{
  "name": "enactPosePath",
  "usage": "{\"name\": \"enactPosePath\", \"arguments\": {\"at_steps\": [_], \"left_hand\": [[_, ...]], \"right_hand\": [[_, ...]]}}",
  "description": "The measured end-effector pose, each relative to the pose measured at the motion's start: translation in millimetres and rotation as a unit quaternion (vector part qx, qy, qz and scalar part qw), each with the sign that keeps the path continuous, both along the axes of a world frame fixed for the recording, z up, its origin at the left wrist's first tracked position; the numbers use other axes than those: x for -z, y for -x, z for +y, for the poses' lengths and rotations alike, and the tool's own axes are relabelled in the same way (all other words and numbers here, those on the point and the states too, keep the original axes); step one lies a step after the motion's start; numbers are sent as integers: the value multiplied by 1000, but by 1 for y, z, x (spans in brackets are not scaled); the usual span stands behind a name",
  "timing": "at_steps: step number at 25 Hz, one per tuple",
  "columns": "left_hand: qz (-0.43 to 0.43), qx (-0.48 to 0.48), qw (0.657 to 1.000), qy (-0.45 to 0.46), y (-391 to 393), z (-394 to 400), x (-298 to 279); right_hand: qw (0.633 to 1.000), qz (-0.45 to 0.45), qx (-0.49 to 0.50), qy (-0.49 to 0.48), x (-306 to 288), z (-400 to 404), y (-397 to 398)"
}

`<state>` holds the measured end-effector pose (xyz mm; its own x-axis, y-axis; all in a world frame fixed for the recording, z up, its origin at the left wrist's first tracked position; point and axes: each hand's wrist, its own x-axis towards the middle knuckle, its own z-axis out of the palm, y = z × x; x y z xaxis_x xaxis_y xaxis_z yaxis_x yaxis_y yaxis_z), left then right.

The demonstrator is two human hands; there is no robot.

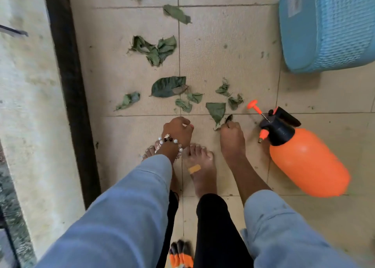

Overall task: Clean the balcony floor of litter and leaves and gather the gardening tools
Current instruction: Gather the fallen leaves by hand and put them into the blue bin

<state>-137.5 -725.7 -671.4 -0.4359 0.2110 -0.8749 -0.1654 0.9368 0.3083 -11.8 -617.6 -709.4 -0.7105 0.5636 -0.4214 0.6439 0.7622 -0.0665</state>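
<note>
Left hand (178, 130) low over the tiles, fingers curled, holding nothing visible. Right hand (230, 133) pinches a small dark leaf scrap (228, 119). Orange sprayer (300, 154) lies sideways beside it, pump handle pointing up-left.

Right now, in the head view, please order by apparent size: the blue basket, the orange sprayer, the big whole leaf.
1. blue basket, although cut off by the frame edge
2. orange sprayer
3. big whole leaf
</note>
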Motion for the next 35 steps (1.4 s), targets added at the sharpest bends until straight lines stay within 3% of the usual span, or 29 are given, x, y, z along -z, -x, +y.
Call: {"name": "enactPosePath", "arguments": {"at_steps": [1, 2, 3, 4, 6, 9, 10, 11, 13, 14, 16, 18, 20, 21, 24, 26, 28, 29, 30, 35], "left_hand": [[-16, -46, 999, -11, -5, 4, -1], [-38, -97, 994, -20, -11, 9, -4], [-72, -158, 984, -28, -17, 13, -6], [-118, -224, 967, -35, -23, 18, -10], [-185, -368, 910, -53, -29, 27, -13], [-133, -482, 865, -34, -30, 21, -4], [-119, -507, 853, -41, -29, 18, -4], [-116, -527, 840, -48, -27, 15, -5], [-91, -492, 865, -33, -25, 9, -4], [-74, -455, 887, -20, -25, 6, -5], [-51, -408, 911, -14, -25, 5, -4], [-40, -382, 923, -18, -29, 6, -5], [-40, -367, 929, -33, -34, 6, -8], [-35, -366, 929, -39, -34, 5, -8], [4, -378, 923, -67, -36, 1, -8], [32, -373, 924, -82, -38, 2, -10], [14, -376, 924, -72, -41, 2, -7], [-12, -401, 913, -73, -43, 3, -7], [-34, -422, 903, -76, -45, 8, -11], [-151, -537, 822, -116, -40, 0, -38]], "right_hand": [[992, 76, 87, 54, -3, 5, 4], [959, 138, 203, 145, -15, 6, 13], [900, 179, 314, 245, -26, 5, 22], [850, 195, 362, 329, -36, 3, 28], [833, 161, 288, 443, -57, 1, 34], [787, 81, 180, 585, -72, 14, 32], [794, 95, 195, 567, -68, 23, 32], [830, 120, 229, 494, -59, 32, 33], [917, 134, 269, 264, -36, 46, 40], [937, 97, 262, 208, -25, 47, 45], [956, -24, 213, 201, -4, 36, 54], [978, -115, 119, 131, 14, 15, 56], [990, -133, 31, 36, 22, 2, 52], [995, -94, -3, 9, 24, -1, 50], [996, 37, -58, 62, 19, 19, 40], [988, 53, 23, 146, 10, 40, 44], [930, 119, 190, 291, -8, 44, 53], [890, 149, 232, 364, -23, 38, 58], [871, 160, 235, 400, -35, 25, 59], [902, 188, 106, 373, -91, -40, 39]]}}
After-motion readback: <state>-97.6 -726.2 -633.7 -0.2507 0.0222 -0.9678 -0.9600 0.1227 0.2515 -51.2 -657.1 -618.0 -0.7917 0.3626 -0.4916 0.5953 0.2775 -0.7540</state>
